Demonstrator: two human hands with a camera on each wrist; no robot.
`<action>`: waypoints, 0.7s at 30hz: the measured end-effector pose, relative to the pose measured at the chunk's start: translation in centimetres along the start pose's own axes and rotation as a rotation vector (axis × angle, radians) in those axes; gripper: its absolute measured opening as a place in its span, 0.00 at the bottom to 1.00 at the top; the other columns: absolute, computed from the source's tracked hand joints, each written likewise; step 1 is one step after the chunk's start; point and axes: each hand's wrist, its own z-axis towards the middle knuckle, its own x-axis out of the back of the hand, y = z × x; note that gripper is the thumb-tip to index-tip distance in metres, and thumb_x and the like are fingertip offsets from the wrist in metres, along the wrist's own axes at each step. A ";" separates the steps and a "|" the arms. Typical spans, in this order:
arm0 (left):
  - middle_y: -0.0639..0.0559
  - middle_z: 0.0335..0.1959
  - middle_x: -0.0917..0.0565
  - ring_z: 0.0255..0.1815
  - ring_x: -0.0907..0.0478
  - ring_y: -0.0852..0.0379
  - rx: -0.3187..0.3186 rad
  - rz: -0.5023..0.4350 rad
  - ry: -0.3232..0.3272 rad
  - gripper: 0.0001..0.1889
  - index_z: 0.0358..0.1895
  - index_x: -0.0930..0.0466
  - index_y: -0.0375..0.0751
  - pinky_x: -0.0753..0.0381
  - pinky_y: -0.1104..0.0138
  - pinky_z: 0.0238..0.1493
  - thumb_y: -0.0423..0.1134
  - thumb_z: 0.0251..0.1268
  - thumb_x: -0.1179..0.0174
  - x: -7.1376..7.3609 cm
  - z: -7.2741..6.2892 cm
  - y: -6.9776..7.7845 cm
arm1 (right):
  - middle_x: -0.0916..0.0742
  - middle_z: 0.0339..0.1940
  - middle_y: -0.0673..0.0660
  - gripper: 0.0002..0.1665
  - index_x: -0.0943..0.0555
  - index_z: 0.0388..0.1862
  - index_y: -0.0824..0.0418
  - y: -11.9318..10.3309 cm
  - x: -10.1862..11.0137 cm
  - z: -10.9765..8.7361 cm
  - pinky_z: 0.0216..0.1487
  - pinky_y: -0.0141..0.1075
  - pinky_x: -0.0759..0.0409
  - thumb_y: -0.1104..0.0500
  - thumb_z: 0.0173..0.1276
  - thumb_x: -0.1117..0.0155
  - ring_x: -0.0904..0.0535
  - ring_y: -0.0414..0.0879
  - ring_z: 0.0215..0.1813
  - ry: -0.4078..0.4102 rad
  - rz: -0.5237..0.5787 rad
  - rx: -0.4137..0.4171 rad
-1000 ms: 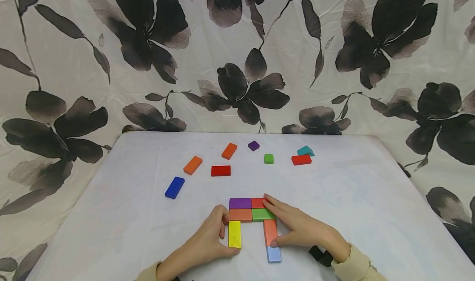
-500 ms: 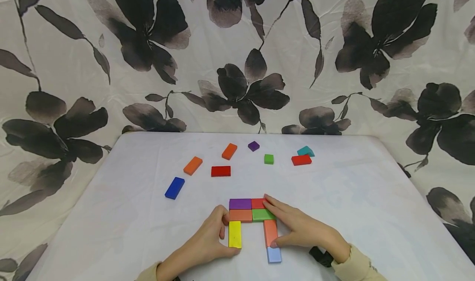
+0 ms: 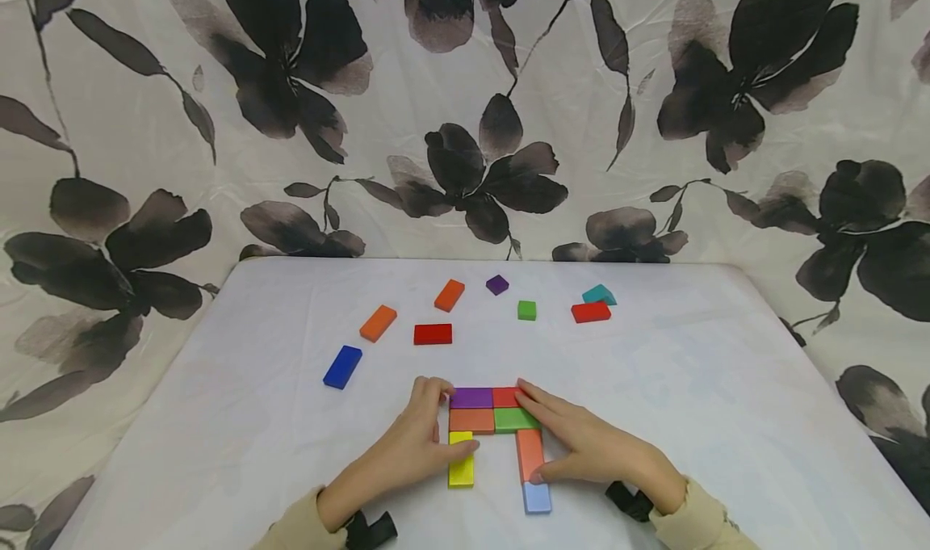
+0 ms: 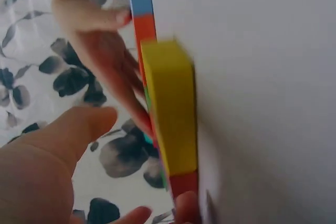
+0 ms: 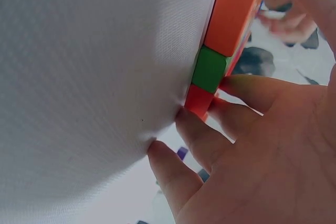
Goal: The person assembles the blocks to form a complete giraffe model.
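Flat wooden blocks form an arch shape on the table: a purple block (image 3: 472,397) and red block (image 3: 504,397) above a brown-orange block (image 3: 471,421) and green block (image 3: 514,420). Below these lie a yellow block (image 3: 461,475) on the left, and a salmon block (image 3: 529,451) with a light blue block (image 3: 537,498) on the right. My left hand (image 3: 408,441) touches the arch's upper left edge; its thumb hovers over the yellow block, apart from it in the left wrist view. My right hand (image 3: 599,445) rests along the right edge, fingers extended near the red block, thumb at the salmon block.
Loose blocks lie farther back: blue (image 3: 342,367), two orange (image 3: 378,324), dark red (image 3: 433,334), purple (image 3: 497,284), green (image 3: 526,311), red (image 3: 591,312) and teal (image 3: 599,294). A flowered cloth (image 3: 465,90) hangs behind the white table (image 3: 690,356).
My left hand has moved up from the yellow block to the purple block's left end, its thumb leaving the yellow block's lower edge. My right hand stays put.
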 end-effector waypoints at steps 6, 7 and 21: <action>0.45 0.59 0.37 0.47 0.25 0.51 -0.052 0.086 -0.021 0.36 0.65 0.31 0.45 0.20 0.56 0.48 0.52 0.53 0.27 0.1 2.6 0.7 | 0.48 0.82 0.48 0.59 0.50 0.82 0.49 0.1 0.0 0.0 0.71 0.58 0.40 0.37 0.61 0.29 0.49 0.50 0.80 -0.006 0.008 0.004; 0.45 0.58 0.37 0.48 0.25 0.50 -0.055 0.102 -0.028 0.35 0.64 0.29 0.46 0.21 0.55 0.49 0.51 0.53 0.27 0.1 2.9 0.8 | 0.48 0.82 0.48 0.59 0.50 0.82 0.49 0.2 0.0 0.0 0.71 0.58 0.40 0.37 0.61 0.29 0.49 0.50 0.80 -0.007 0.008 0.007; 0.49 0.48 0.35 0.43 0.26 0.51 -0.048 0.150 -0.013 0.30 0.57 0.23 0.49 0.23 0.59 0.42 0.48 0.48 0.25 -0.4 3.7 0.6 | 0.48 0.82 0.48 0.59 0.50 0.82 0.50 0.0 0.2 -0.1 0.71 0.58 0.40 0.37 0.61 0.30 0.49 0.50 0.80 -0.010 0.010 0.002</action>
